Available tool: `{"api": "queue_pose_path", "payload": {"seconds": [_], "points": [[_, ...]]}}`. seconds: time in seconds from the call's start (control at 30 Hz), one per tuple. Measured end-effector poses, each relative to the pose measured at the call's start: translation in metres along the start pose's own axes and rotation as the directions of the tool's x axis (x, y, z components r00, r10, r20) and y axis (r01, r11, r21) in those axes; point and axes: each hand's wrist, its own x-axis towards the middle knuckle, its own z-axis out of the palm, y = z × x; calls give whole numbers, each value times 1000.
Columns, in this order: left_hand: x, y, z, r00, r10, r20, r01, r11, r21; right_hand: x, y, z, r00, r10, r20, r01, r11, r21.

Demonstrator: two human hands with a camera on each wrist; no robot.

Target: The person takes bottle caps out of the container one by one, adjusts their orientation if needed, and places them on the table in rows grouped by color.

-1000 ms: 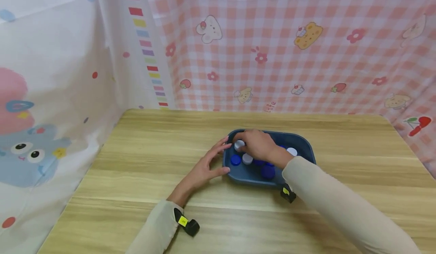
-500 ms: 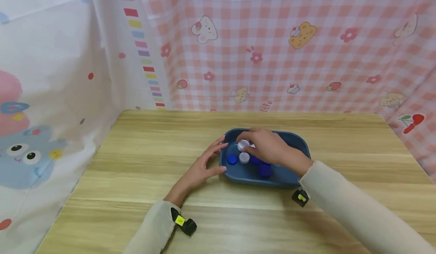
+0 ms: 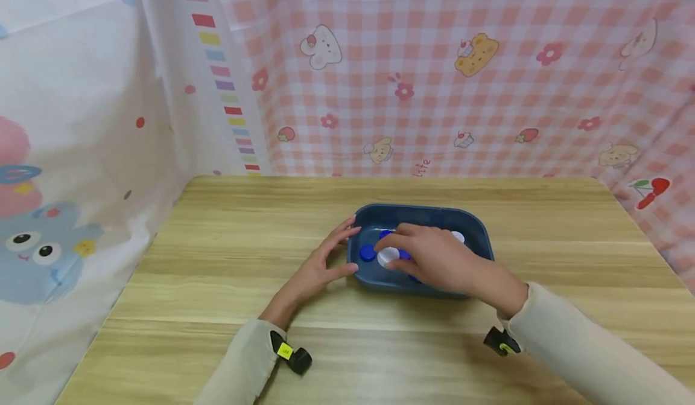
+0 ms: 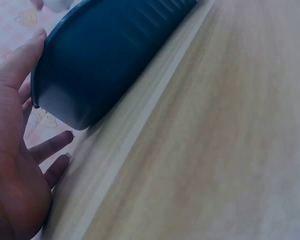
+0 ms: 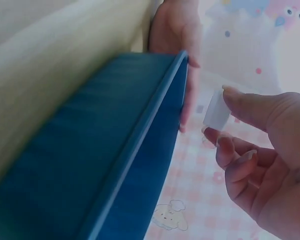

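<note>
My right hand [image 3: 442, 257] pinches a white bottle cap [image 3: 388, 256] between thumb and fingertips, over the blue tray [image 3: 374, 283]. In the right wrist view this white cap [image 5: 217, 111] stands on edge above the level of the rim. Blue bottle caps lie in the tray, one blue cap [image 3: 367, 252] near its left end; others are partly hidden under my right hand. Another white cap [image 3: 458, 236] shows beyond the knuckles. My left hand [image 3: 315, 275] rests at the tray's left end, thumb and fingers spread and relaxed along the rim.
The tray stands on a wood-grain table [image 3: 244, 230]. Behind it hangs a pink checked curtain [image 3: 423, 49], with a white printed curtain [image 3: 98, 151] on the left. Each wrist wears a black camera, the left camera [image 3: 298, 360] close over the tabletop.
My right hand has come toward the tray's near side, carrying the white cap from near the back rim. My left hand stays at the left end. The view has shifted slightly.
</note>
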Motion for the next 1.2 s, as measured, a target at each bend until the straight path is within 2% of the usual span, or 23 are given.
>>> {"api": "queue_pose_path", "payload": {"seconds": [0.1, 0.33, 0.67, 0.83, 1.03, 1.2], "points": [[0, -1, 0, 1000, 0, -1, 0, 1000, 10, -7, -4, 1, 999, -38, -19, 38, 999, 6], [-2, -1, 0, 1000, 19, -8, -19, 1000, 4, -23, -18, 5, 997, -67, -28, 66, 998, -13], [-1, 1, -1, 1000, -18, -11, 18, 1000, 18, -39, -33, 16, 990, -140, 11, 139, 988, 69], [0, 1, -1, 999, -32, -15, 33, 999, 22, -43, -37, 24, 989, -144, 43, 138, 983, 118], [0, 2, -1, 1000, -22, -15, 22, 1000, 16, -46, -37, 40, 980, -200, 7, 199, 978, 63], [0, 2, 1, 1000, -17, -9, 17, 1000, 14, -48, -37, 56, 984, -176, 41, 174, 984, 46]]}}
